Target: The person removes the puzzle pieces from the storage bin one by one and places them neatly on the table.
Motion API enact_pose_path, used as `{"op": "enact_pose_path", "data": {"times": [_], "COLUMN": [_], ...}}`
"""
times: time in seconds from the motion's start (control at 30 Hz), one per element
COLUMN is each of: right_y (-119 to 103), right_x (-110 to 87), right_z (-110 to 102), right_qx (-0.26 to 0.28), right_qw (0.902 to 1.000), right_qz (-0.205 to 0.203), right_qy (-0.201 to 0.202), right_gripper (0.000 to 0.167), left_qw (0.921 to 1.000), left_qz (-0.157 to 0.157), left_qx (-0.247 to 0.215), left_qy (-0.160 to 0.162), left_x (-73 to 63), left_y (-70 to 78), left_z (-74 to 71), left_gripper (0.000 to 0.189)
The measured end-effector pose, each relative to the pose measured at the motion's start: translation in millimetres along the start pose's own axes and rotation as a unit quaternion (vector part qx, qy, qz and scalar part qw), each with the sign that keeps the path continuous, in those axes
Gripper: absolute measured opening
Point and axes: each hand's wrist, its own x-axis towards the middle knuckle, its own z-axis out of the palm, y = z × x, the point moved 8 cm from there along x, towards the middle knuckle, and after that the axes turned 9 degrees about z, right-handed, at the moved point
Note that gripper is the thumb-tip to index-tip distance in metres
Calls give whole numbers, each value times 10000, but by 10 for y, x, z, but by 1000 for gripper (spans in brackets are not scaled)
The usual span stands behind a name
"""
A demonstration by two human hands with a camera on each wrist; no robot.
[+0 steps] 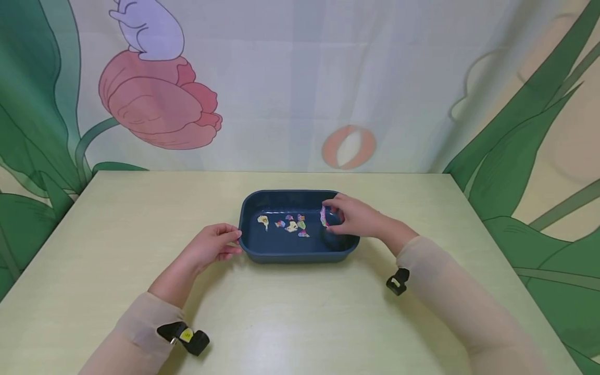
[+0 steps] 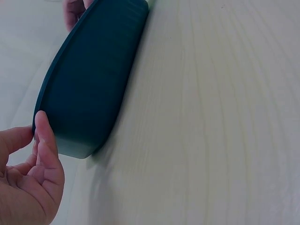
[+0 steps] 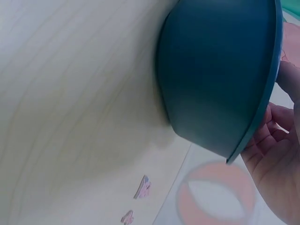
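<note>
The tray (image 1: 290,258) stands on the surface (image 1: 300,317), its long axis running left to right between the hands. The left hand (image 1: 213,244) pinches the tray's left rim. The right hand (image 1: 358,217), at the right end, grips a purple piece (image 1: 323,216) between thumb and finger inside the tray outline; whether the piece touches the tray bottom cannot be determined. To its left, a loose cluster of pieces (image 1: 291,227) lies in the tray, nearer the right hand; one yellowish piece (image 1: 263,221) lies nearer the left.
</note>
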Motion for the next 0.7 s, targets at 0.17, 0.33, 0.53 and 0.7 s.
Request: {"op": "enact_pose_path", "data": {"times": [0.17,0.33,0.53,0.7], "right_y": [42,89,158,187], "right_x": [-41,-81,-125,-174], "right_z": [-50,-92,-125,-164], "right_qx": [61,58,-19,-37], "right_qw": [10000,9998,9993,9992], "right_qz": [52,149,342,382], "right_qy": [59,91,119,123], "right_gripper": [60,60,60,60], "left_qw": [10000,10000,9999,9999], "left_qz": [24,34,46,57], "left_qx": [-61,-86,-94,-79], "left_qy": [-27,-26,-35,-43], "left_x": [-10,-5,4,0], "left_y": [8,11,6,18], "left_z": [4,4,3,6], "left_gripper": [37,37,37,37]}}
